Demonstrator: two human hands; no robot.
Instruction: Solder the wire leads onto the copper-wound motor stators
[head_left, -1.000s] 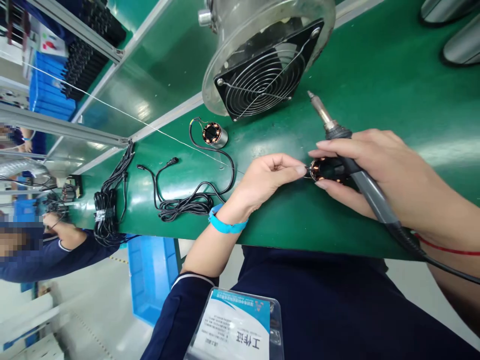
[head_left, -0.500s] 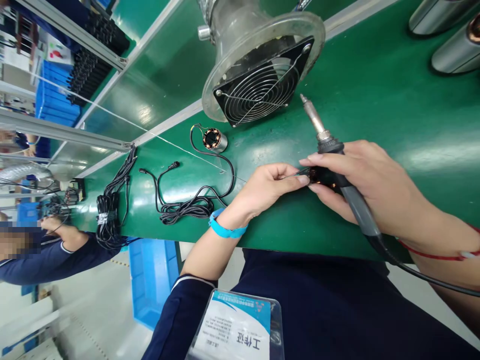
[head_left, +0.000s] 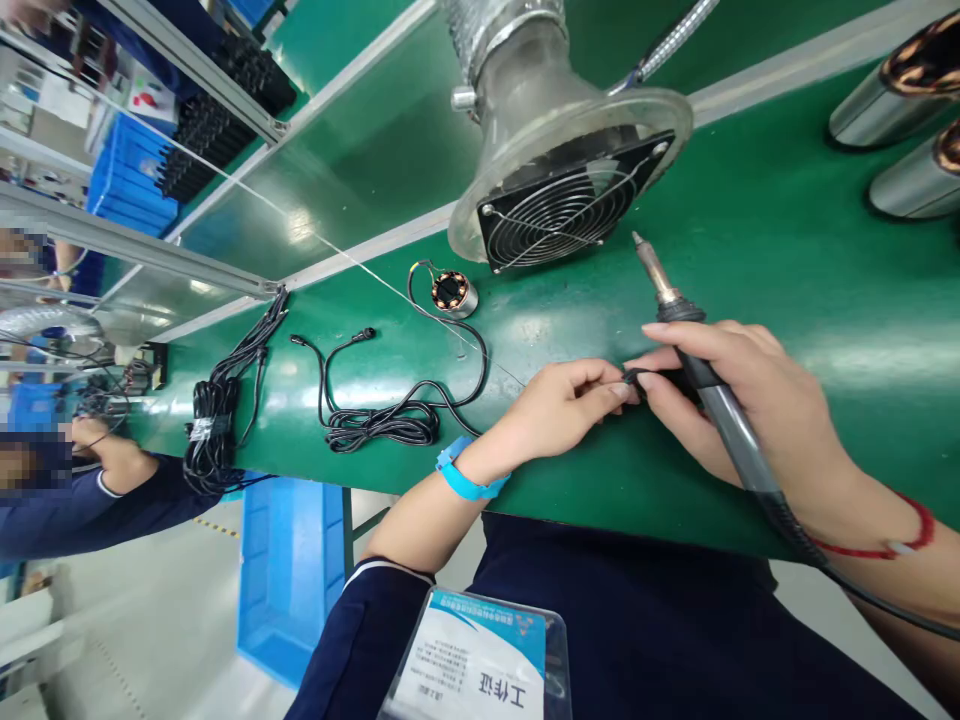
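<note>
Left hand (head_left: 562, 405) and right hand (head_left: 739, 405) meet fingertip to fingertip on a small dark part (head_left: 651, 378) near counter (head_left: 787, 250) front edge. Right hand also grips soldering iron (head_left: 709, 395), tip toward fan (head_left: 562, 205).

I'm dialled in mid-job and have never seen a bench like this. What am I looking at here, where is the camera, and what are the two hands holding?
The picture comes from a camera on the worker's head, looking down at a green bench. There is no machine arm, just two bare hands. The right hand holds a soldering iron like a pen, its metal tip pointing away towards a round fume extractor fan. The left hand, with a blue wrist strap, pinches a small dark part between both hands; it is mostly hidden. On the bench lie a small copper-wound motor coil with a coiled black cable, and a tied cable bundle. Another person's sleeve shows at far left.
</note>
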